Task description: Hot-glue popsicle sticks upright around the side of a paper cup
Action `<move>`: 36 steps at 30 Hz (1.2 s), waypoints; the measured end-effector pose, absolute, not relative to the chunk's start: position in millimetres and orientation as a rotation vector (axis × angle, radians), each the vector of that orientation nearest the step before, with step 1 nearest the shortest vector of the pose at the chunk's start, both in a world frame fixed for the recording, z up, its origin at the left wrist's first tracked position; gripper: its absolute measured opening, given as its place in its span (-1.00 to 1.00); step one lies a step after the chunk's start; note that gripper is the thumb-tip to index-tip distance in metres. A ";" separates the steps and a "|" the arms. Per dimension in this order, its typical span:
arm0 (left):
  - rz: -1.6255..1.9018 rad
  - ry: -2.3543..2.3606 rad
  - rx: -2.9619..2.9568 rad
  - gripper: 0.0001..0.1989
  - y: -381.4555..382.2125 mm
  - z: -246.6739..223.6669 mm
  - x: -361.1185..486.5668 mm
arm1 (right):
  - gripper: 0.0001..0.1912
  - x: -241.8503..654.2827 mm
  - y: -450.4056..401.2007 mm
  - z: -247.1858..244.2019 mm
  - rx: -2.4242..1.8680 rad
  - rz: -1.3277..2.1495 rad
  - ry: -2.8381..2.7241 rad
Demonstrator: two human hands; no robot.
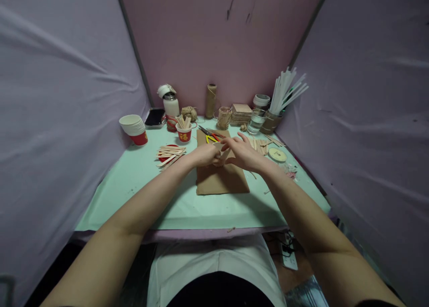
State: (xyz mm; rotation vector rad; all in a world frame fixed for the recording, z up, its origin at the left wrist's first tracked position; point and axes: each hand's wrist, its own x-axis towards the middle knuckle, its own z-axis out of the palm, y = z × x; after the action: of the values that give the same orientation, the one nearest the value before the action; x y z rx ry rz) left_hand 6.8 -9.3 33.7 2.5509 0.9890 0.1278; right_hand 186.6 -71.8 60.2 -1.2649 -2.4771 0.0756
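My left hand [206,155] is closed around a small pale cup-shaped piece [218,147], mostly hidden by my fingers. My right hand [244,152] is beside it with its fingers apart and bent over the piece; whether they touch it I cannot tell. Both hands are above a brown board [221,182] on the table. Just beyond them lie yellow-handled pliers [210,138] and a red-handled tool [216,137]. Flat wooden sticks [170,154] lie in a loose pile to the left, and more wooden sticks [259,146] are to the right of my right hand.
Stacked paper cups [134,129] lean at the left. A red cup of sticks [184,132], a twine ball [189,113], a brown roll [211,101], a coaster stack [241,114], a glass of water [256,121] and white glue sticks [284,92] line the back.
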 end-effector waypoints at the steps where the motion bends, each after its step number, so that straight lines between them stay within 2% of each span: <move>1: 0.131 0.983 2.531 -0.76 -10.2 34.6 6.2 | -0.61 189.3 -73.3 61.4 -1.275 0.066 -2.463; 5: 0.186 0.934 2.463 -0.80 -13.3 37.7 5.1 | -0.55 199.8 -71.4 60.0 -1.311 -0.038 -2.409; 9: 0.211 0.955 2.503 -0.78 -14.3 37.5 5.5 | -0.57 202.1 -65.1 55.4 -1.277 -0.105 -2.410; 26: 0.282 0.985 2.447 -0.81 -15.5 41.5 8.2 | -0.67 200.7 -55.6 49.9 -1.254 -0.025 -2.362; 32: 0.355 0.976 2.472 -0.75 -15.5 39.8 9.6 | -0.68 199.2 -55.4 48.6 -1.223 -0.007 -2.338; 36: 0.355 0.974 2.471 -0.78 -13.3 38.1 9.2 | -0.65 209.5 -64.0 53.7 -1.219 -0.022 -2.250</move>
State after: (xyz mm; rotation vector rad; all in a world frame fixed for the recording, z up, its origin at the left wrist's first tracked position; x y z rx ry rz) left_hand 9.2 -13.3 38.1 2.4712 0.9737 0.3547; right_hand 209.5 -64.0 53.7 -1.2193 -2.2498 -0.0219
